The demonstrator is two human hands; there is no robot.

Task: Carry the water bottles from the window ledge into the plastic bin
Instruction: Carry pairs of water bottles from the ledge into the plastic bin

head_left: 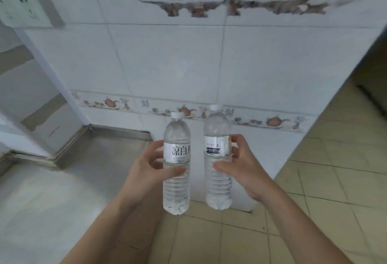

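Two clear water bottles with white caps are held upright in the air in front of me. My left hand point(147, 166) grips the left water bottle point(177, 192), whose white label carries large Chinese characters. My right hand point(240, 165) grips the right water bottle point(217, 188), whose label shows small print and a dark bar. The bottles stand side by side, a small gap apart, above the edge of a steel counter and the floor. No plastic bin and no window ledge are in view.
A steel counter point(52, 190) with a raised rim fills the lower left. A white tiled wall point(178, 60) with a decorated border stands straight ahead, a wall socket point(23, 8) at upper left. Beige tiled floor point(314, 211) opens to the right.
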